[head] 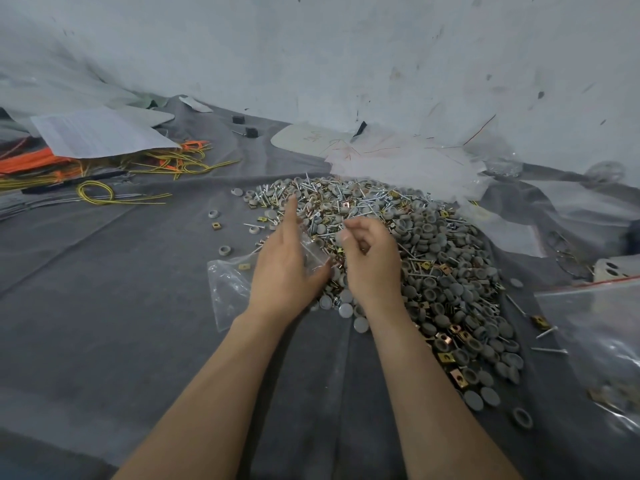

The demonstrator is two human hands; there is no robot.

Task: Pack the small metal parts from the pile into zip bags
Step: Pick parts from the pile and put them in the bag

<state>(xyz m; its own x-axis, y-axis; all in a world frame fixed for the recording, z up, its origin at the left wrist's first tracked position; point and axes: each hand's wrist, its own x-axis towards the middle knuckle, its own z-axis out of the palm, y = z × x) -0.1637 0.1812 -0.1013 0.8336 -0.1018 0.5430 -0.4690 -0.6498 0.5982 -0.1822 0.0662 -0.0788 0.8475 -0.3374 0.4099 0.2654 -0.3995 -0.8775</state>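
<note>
A grey cloth (104, 271) covers the worktop, which runs up to a scuffed white wall (346, 64). On the far left lie a printed sheet of paper (97, 133), orange ties (31, 161) and loose yellow wires (166, 164). On the far right a heap of clear bags (398, 161) sits by the wall.

The pile of parts (450, 271), made up of grey caps, screws and brass-coloured square nuts, spreads across the middle and down the right side.

The left hand (287, 268) hovers at the pile's left edge. It holds a small zip bag (311, 249) between thumb and palm, with its forefinger (290, 216) stretched straight out toward the far side.

The right hand (370, 261) is just beside it, over the pile and close to that bag. Its fingers (360, 230) are curled in toward the thumb; whether they pinch a part I cannot tell.

A second zip bag (228, 289) lies flat on the cloth, partly under the left wrist. A larger bag (595, 341) with a red seal line lies near the right edge and has some parts inside.
</note>
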